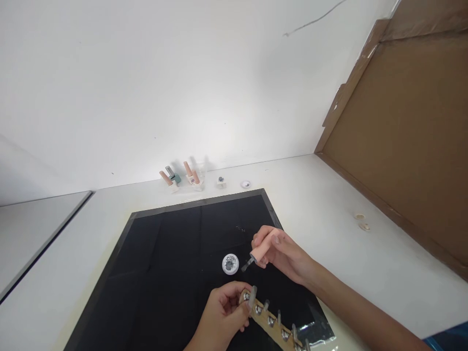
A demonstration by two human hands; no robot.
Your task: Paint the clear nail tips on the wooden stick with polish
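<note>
My right hand [272,246] is closed round the pink cap of a nail polish brush [261,249], its grey-coated bristles pointing down and left. My left hand [228,309] grips the far end of a wooden nail tip stand [265,323], which carries a row of silver round holders. Clear nail tips stand up from it, the foremost one [252,295] beside my left fingers. Just beyond my left hand, a small round white pot [230,264] with silver-grey contents sits on the black mat. The brush is apart from both the pot and the nail tips.
A black mat [164,263] with taped edges covers the white table. Several polish bottles [193,179] stand in a clear holder by the wall. Near them are an open bottle [221,182] and a white lid [245,184]. Two small beige discs [361,222] lie right, near a cardboard panel [405,136].
</note>
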